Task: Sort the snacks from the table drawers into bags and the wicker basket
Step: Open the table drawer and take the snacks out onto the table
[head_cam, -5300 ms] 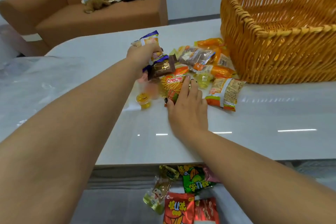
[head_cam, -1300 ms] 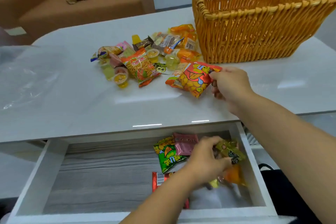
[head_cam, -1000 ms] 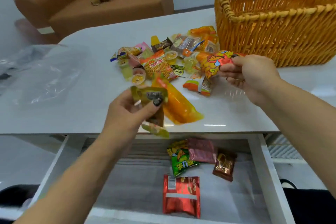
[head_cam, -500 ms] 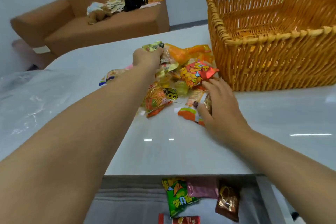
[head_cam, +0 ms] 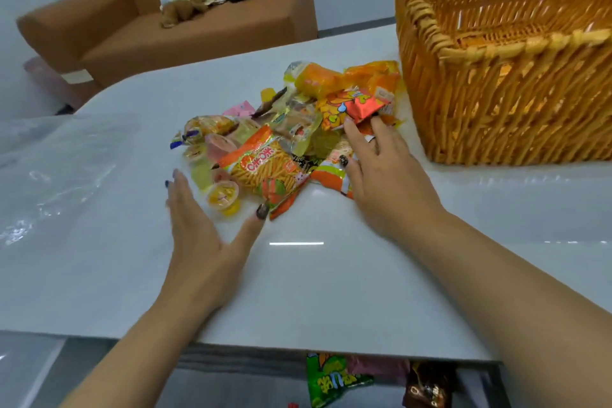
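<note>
**Both hands at the snack pile, nothing gripped**

My left hand (head_cam: pixel 202 242) lies open over the white table (head_cam: pixel 331 291), fingers spread and holding nothing, thumb tip just beside the orange noodle-snack packet (head_cam: pixel 265 169) and the yellow jelly cup (head_cam: pixel 223 197). My right hand (head_cam: pixel 387 185) rests flat on the near-right edge of the snack pile (head_cam: pixel 298 129), fingers loose and apart, fingertips touching the red-orange packet (head_cam: pixel 354 106) without closing on it. The pile sits on the table just left of the wicker basket (head_cam: pixel 496 103). Below the table edge, the open drawer (head_cam: pixel 231 384) holds a green packet (head_cam: pixel 331 381) and a brown packet (head_cam: pixel 427 387). A clear plastic bag (head_cam: pixel 49 169) lies at the left.
</note>
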